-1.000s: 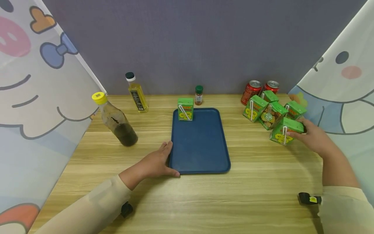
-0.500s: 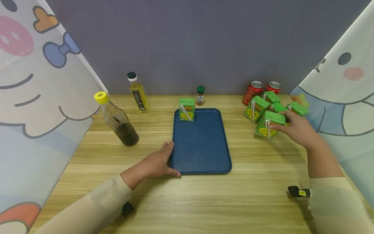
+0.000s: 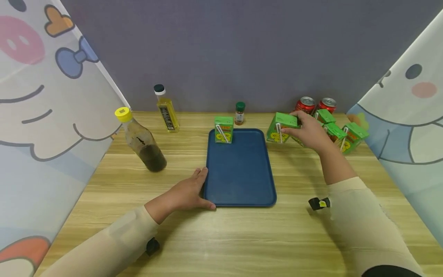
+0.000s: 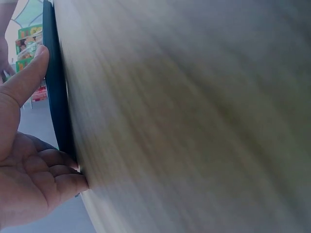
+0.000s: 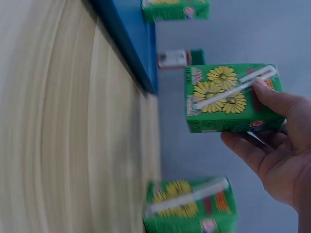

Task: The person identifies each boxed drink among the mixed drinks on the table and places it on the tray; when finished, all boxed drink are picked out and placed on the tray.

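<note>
A blue tray [image 3: 240,169] lies mid-table, with one green drink carton [image 3: 223,130] standing at its back left corner. The left hand [image 3: 188,192] rests against the tray's left edge and front left corner, thumb and fingers spread; the left wrist view shows its fingertips [image 4: 73,182] at the rim. The right hand [image 3: 309,132] pinches another green carton [image 3: 281,129] between thumb and fingers, just right of the tray's back right corner. In the right wrist view this carton [image 5: 231,97] is held off the table by the right hand [image 5: 282,145].
Several green cartons [image 3: 353,136] stand at the back right, before two red cans [image 3: 327,104]. A small green-capped jar [image 3: 239,114] is behind the tray. On the left stand an oil bottle [image 3: 168,115] and a yellow-capped bottle of dark liquid [image 3: 147,148].
The right hand has carried its carton leftward from the front of the carton group toward the tray. The left hand keeps its place on the tray. The head view has shifted slightly.
</note>
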Available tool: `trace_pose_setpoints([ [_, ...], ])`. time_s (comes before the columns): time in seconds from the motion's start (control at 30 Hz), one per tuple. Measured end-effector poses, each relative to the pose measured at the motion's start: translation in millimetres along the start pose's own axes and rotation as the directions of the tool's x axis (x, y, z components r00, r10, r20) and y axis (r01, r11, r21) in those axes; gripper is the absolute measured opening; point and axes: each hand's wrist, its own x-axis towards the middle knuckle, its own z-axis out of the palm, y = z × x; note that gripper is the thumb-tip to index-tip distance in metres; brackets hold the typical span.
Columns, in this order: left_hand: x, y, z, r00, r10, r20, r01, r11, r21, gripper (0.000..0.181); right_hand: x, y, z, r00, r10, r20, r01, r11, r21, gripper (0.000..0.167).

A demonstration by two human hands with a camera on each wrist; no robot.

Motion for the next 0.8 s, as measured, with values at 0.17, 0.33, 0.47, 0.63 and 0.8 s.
trace_pose_setpoints([
  [0.17,-0.3,0.6,-0.5,1.000,-0.003,0.001,0.003,1.000,-0.004,0.128,25.9,-14.9,28.1,1.000,0.015,0.013,-0.016,0.998,0.061,0.069],
  [0.33,-0.7,1.4,0.0,1.000,0.002,0.009,-0.002,1.000,-0.005,0.128,47.5,-18.0,53.0,0.999,0.009,0.052,-0.013,0.997,0.080,0.069],
  [0.47,0.4,1.9,0.2,1.000,0.003,0.011,-0.003,1.000,-0.005,0.128,58.0,-19.5,64.0,0.996,-0.004,0.086,0.000,0.999,0.047,0.067],
  [0.63,1.0,1.9,0.1,1.000,-0.001,0.012,0.001,1.000,-0.001,0.128,64.0,-19.4,70.6,0.992,-0.006,0.122,0.002,1.000,0.030,0.065],
  [0.8,0.6,2.4,-0.5,1.000,-0.003,0.011,0.003,1.000,-0.001,0.128,67.4,-18.7,73.0,0.989,-0.034,0.146,0.035,0.999,-0.002,0.066],
])
